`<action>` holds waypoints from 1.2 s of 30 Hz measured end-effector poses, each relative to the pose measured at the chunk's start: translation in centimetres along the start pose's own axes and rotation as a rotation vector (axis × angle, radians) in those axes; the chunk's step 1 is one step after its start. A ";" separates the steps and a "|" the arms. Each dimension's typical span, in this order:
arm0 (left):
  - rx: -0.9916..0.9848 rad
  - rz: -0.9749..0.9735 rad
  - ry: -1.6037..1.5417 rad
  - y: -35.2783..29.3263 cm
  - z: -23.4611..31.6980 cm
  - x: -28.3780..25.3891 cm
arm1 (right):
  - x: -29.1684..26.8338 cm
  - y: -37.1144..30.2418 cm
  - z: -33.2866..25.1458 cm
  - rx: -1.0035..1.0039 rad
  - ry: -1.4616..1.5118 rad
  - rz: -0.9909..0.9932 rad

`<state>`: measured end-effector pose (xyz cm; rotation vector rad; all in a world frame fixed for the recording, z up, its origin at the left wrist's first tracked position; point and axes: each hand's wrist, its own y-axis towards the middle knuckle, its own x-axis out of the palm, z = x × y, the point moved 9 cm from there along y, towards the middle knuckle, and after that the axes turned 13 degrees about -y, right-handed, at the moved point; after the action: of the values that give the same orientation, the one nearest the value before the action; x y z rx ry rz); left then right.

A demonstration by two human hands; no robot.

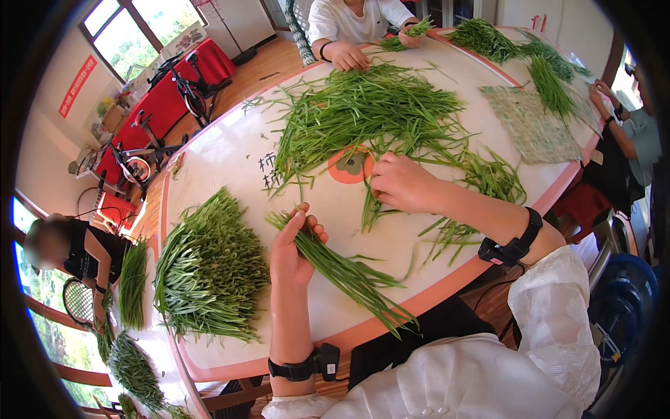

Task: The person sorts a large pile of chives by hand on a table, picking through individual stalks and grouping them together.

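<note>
A: Where does the chive bundle [342, 276] sit in this view?

B: In the left hand [289, 248], over the near side of the white bench [230, 160], its leaf tips trailing right toward the pink rim [293, 346].

A: And each grip?

B: The left one closes round the bundle near its far end, thumb laid along the stalks. The right hand [403, 183] curls its fingers above some hanging strands; its back hides the fingertips, so whether they pinch any, I cannot tell.

A: What could go wrong?

B: Should the left grip slacken, thin leaves could slip free and scatter over the near edge. A hard tug by the right could drag knotted stalks out of the tangled heap [366, 105] just beyond, where a co-worker's hand [347, 57] rests at the far side.

A: Anything on the left?

B: The stacked chive pile [209, 272] lies just beside the left forearm [289, 318]; a careless sweep of that arm could spill its orderly rows.
</note>
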<state>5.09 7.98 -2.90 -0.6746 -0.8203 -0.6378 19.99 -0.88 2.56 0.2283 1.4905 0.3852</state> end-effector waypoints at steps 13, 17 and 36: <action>0.055 0.004 -0.014 -0.2 0.8 0.1 | -3.6 7.4 3.5 0.363 0.708 0.076; 0.101 0.037 0.023 -0.6 1.3 0.1 | -1.5 6.8 1.4 0.383 0.974 -0.133; 0.284 0.084 0.208 -1.4 2.4 1.4 | -4.7 6.0 -3.1 0.137 0.536 0.263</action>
<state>3.80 8.53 -0.13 -0.3756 -0.6681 -0.4936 16.10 2.56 8.94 0.4581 2.0255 0.5868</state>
